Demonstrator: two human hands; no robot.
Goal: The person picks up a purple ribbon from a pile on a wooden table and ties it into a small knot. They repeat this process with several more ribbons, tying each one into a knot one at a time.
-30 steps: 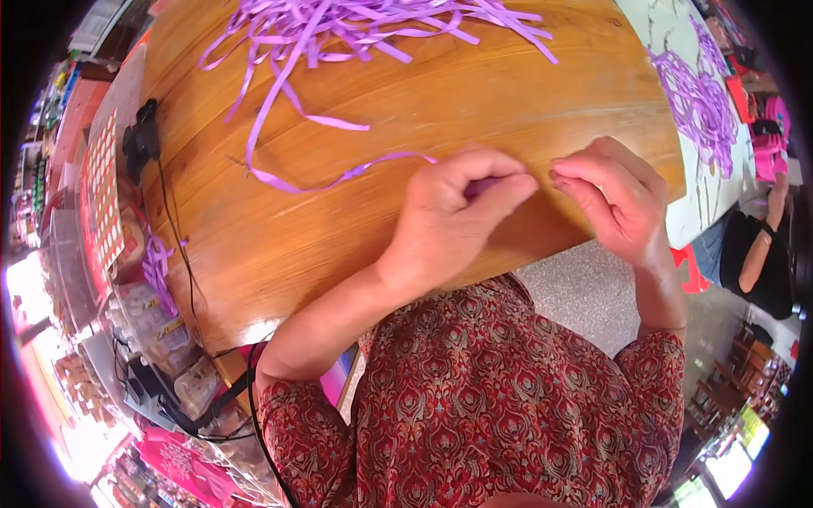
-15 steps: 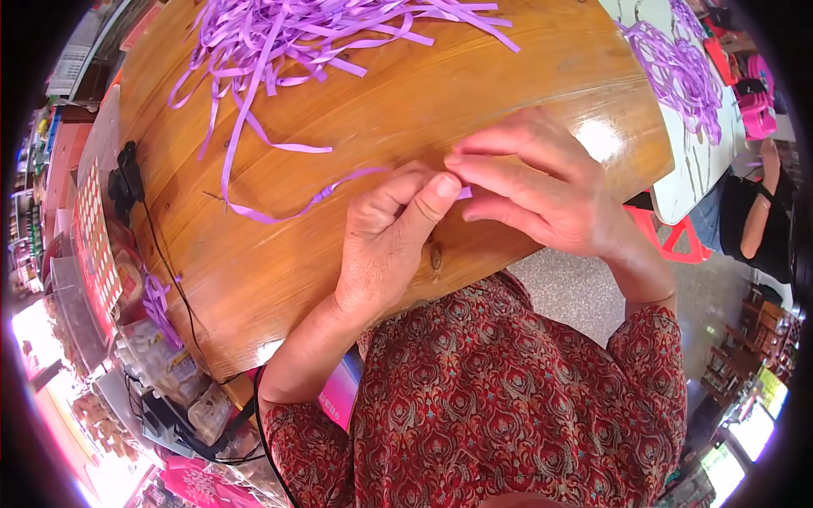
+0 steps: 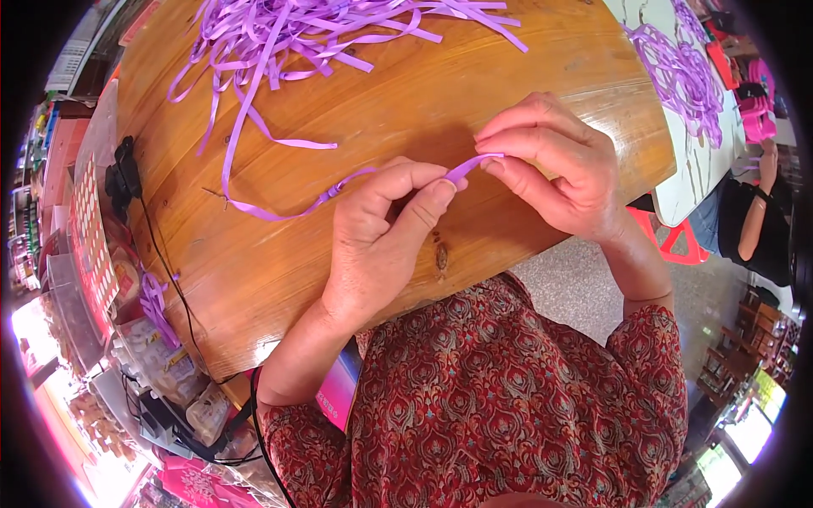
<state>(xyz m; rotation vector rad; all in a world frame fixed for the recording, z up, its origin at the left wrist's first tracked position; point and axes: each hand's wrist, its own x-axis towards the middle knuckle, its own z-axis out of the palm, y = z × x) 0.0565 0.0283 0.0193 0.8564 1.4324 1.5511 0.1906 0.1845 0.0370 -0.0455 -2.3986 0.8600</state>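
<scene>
One left hand (image 3: 373, 233), one right hand (image 3: 584, 178), one held ribbon (image 3: 464, 168) (purple).

Beside a white table (image 3: 696, 182) (dark-veined) stands a glossy wooden table (image 3: 254, 296) above speckled grey floor (image 3: 563, 284).

– see what at the far side of the table (image 3: 229, 292)?
– see a ribbon heap (image 3: 279, 38), with a strand (image 3: 269, 216) trailing nearer, into the left hand (image 3: 381, 224).
– and to the right?
– past the right hand (image 3: 567, 169), see a second table (image 3: 703, 182) with more ribbons (image 3: 682, 89) on top.
– and left?
– along the left edge, a corded gadget (image 3: 124, 173).
</scene>
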